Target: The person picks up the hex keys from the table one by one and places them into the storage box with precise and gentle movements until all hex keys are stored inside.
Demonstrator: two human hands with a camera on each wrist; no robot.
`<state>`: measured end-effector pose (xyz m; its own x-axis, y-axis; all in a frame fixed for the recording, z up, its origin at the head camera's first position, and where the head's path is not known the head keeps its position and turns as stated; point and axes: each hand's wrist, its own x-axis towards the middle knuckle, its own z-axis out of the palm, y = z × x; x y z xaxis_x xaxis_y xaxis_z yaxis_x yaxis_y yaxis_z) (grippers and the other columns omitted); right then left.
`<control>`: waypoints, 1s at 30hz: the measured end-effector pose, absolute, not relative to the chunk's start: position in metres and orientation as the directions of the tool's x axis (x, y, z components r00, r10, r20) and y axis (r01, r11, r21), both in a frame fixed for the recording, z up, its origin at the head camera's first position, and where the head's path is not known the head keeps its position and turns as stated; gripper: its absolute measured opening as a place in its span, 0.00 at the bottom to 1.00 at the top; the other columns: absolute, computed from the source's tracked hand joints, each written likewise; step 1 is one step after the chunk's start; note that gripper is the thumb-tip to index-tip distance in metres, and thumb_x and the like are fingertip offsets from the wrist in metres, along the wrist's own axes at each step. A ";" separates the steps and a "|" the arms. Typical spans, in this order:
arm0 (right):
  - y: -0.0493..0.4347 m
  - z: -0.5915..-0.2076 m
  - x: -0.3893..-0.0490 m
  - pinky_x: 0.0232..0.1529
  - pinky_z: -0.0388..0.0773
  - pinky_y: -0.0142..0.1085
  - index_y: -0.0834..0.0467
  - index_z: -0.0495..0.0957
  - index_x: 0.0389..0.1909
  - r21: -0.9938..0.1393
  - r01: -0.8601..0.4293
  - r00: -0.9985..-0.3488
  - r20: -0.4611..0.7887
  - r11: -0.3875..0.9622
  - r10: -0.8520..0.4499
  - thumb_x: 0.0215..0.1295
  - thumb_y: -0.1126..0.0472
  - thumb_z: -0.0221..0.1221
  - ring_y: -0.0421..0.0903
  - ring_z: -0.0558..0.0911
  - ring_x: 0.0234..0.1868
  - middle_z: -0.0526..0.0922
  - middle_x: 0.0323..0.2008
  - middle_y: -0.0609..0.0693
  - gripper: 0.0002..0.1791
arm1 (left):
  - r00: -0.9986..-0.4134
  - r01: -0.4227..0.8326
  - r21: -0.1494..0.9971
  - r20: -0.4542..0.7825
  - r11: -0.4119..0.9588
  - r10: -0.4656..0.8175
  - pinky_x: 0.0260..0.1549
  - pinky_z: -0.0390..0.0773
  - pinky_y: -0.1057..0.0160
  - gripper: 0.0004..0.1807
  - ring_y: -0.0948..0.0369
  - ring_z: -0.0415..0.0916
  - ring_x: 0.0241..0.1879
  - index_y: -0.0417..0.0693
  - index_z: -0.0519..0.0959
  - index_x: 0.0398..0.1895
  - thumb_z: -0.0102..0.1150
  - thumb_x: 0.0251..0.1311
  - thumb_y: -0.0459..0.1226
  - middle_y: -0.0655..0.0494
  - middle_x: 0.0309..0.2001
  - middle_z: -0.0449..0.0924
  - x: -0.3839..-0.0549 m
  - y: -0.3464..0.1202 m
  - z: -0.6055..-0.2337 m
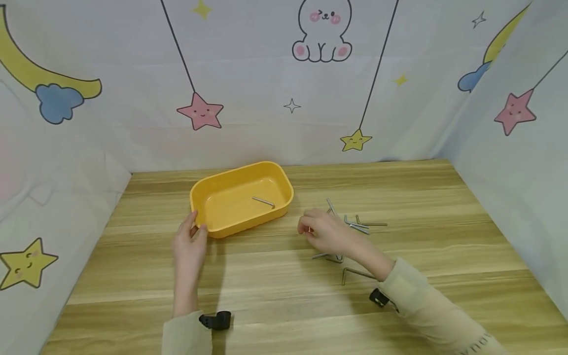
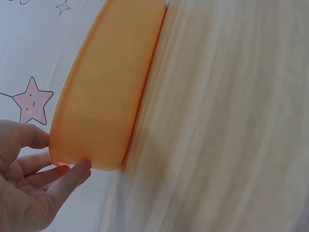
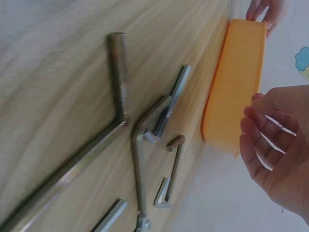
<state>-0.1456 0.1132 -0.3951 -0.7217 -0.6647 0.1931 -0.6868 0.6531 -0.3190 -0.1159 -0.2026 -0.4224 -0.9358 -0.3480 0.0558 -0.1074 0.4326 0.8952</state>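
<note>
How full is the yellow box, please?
Nearly empty: one hex key lies in the box; the rest of its visible floor is bare.

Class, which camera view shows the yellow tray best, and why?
Head view: the yellow tray shows its open inside and rim. The left wrist view shows mainly outer wall, cropped above; the right wrist view, outer wall too.

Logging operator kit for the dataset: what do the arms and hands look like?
Pale beige long sleeves, left and right; dark lettering on the right one, partly cut off. Black wrist cameras, left and right. Left grip and right grip ungloved.
</note>
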 end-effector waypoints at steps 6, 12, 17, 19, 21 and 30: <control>0.123 -0.403 -0.140 0.28 0.73 0.25 0.54 0.81 0.33 -0.309 -0.670 -0.736 0.160 0.675 -0.658 0.57 0.68 0.60 0.37 0.74 0.29 0.81 0.33 0.44 0.07 | -0.936 -0.105 0.894 0.059 0.436 -0.347 0.60 0.75 0.48 0.26 0.39 0.70 0.61 0.39 0.66 0.68 0.49 0.67 0.33 0.39 0.70 0.62 -0.116 -0.202 -0.424; 0.135 -0.411 -0.135 0.31 0.76 0.27 0.54 0.80 0.32 -0.276 -0.700 -0.710 0.174 0.658 -0.682 0.56 0.69 0.62 0.38 0.77 0.32 0.80 0.32 0.42 0.07 | -0.933 -0.099 0.895 0.069 0.435 -0.354 0.60 0.75 0.49 0.25 0.39 0.71 0.61 0.37 0.66 0.67 0.49 0.66 0.32 0.39 0.70 0.63 -0.117 -0.202 -0.424; 0.142 -0.419 -0.132 0.32 0.78 0.27 0.52 0.80 0.32 -0.235 -0.729 -0.683 0.182 0.643 -0.707 0.57 0.69 0.61 0.36 0.78 0.32 0.80 0.31 0.41 0.07 | -0.937 -0.108 0.896 0.053 0.431 -0.344 0.61 0.74 0.48 0.26 0.39 0.69 0.62 0.38 0.65 0.68 0.48 0.67 0.33 0.39 0.70 0.61 -0.115 -0.202 -0.422; 0.144 -0.422 -0.131 0.31 0.78 0.27 0.51 0.80 0.32 -0.212 -0.735 -0.678 0.190 0.644 -0.710 0.58 0.68 0.60 0.36 0.77 0.31 0.79 0.30 0.40 0.07 | -0.940 -0.111 0.897 0.045 0.428 -0.339 0.61 0.74 0.48 0.26 0.38 0.69 0.62 0.38 0.64 0.69 0.48 0.67 0.33 0.38 0.71 0.61 -0.115 -0.202 -0.421; 0.146 -0.425 -0.131 0.30 0.77 0.27 0.50 0.80 0.30 -0.190 -0.744 -0.668 0.206 0.640 -0.715 0.57 0.68 0.61 0.35 0.76 0.30 0.78 0.29 0.39 0.07 | -0.941 -0.113 0.898 0.041 0.425 -0.337 0.62 0.73 0.47 0.26 0.38 0.68 0.63 0.38 0.64 0.69 0.48 0.67 0.33 0.38 0.71 0.60 -0.115 -0.203 -0.422; 0.154 -0.433 -0.125 0.27 0.71 0.26 0.49 0.77 0.28 -0.169 -0.754 -0.657 0.223 0.635 -0.720 0.56 0.67 0.62 0.35 0.71 0.28 0.74 0.27 0.38 0.08 | -0.939 -0.116 0.898 0.040 0.424 -0.341 0.61 0.74 0.47 0.26 0.39 0.69 0.62 0.38 0.64 0.69 0.48 0.67 0.33 0.39 0.71 0.61 -0.115 -0.202 -0.422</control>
<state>-0.1254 0.1539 -0.4335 -0.6570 -0.7202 0.2231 -0.7537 0.6351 -0.1691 -0.1151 -0.2024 -0.4218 -0.9392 -0.3410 0.0396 -0.1160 0.4238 0.8983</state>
